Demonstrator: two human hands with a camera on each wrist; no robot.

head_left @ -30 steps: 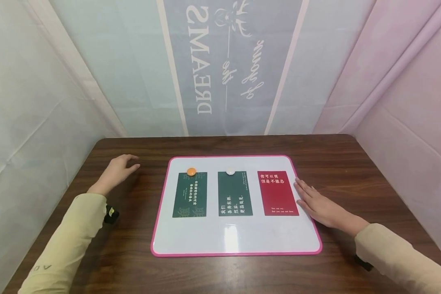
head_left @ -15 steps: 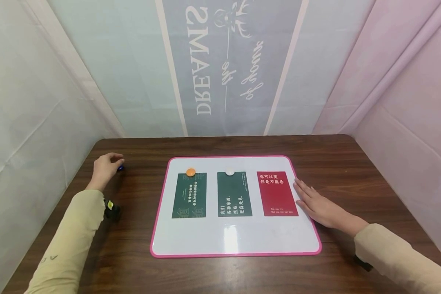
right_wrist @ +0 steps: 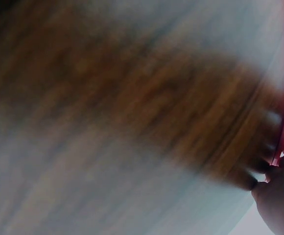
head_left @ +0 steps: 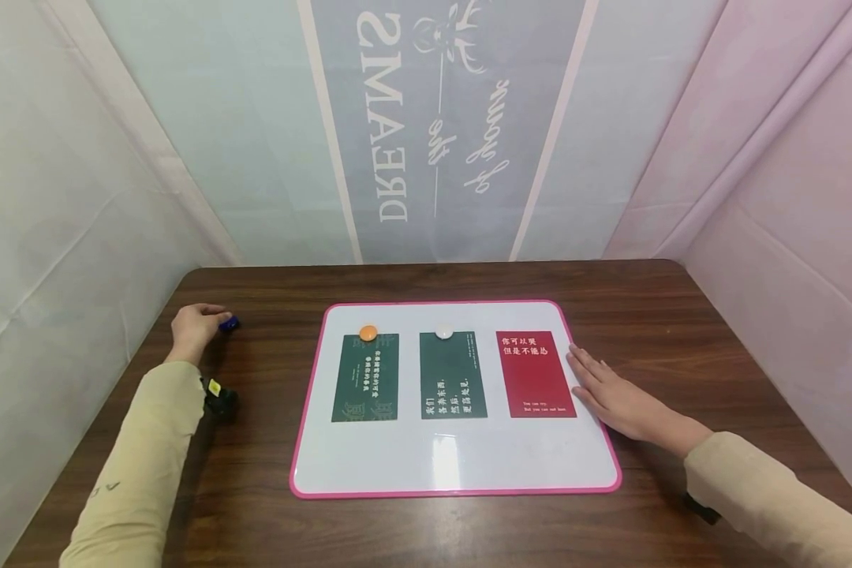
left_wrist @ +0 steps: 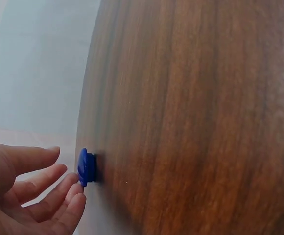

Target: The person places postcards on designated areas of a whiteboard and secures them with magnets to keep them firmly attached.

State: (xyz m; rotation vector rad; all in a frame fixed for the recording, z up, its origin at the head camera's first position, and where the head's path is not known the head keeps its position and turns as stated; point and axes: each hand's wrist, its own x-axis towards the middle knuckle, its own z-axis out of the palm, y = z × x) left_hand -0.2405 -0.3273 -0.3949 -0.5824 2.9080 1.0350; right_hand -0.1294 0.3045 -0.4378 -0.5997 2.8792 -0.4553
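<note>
Blue magnet [head_left: 228, 322] lies on the wooden counter [head_left: 270, 505], well left of the pink-rimmed whiteboard [head_left: 454, 457]. We see our left hand [head_left: 193, 329] loosely curled beside it, fingers [left_wrist: 59, 196] at the magnet but gripping nothing. Our right hand [head_left: 614, 396] rests flat, fingers straight, on the whiteboard's right edge.

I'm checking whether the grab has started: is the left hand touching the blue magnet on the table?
Touching. In the left wrist view a fingertip meets the edge of the blue magnet; the left hand has open fingers, not closed round it.
</note>
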